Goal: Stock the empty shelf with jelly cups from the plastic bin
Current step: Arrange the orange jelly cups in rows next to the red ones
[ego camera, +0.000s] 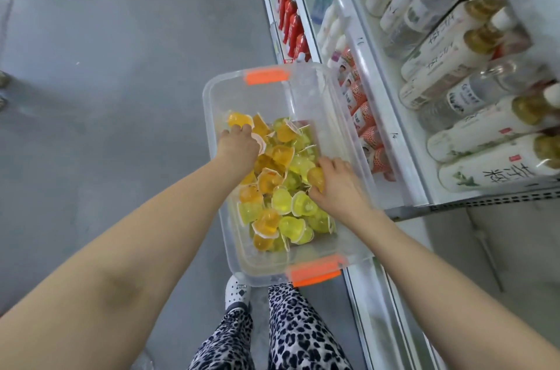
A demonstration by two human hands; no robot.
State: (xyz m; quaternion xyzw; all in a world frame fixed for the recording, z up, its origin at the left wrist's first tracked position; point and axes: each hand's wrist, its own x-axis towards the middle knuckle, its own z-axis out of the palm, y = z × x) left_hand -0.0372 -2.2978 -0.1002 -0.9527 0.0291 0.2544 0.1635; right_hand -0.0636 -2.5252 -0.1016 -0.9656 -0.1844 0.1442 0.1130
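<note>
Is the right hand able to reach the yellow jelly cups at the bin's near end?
Probably yes: the lidless clear plastic bin leaves those yellow jelly cups uncovered beside the right hand.

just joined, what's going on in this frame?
A person has both hands in the clear plastic bin of yellow and orange jelly cups. The left hand curls over an orange cup at the far end; the right hand grips an amber cup. Bottles fill the shelves alongside; no cups shelved in view.
</note>
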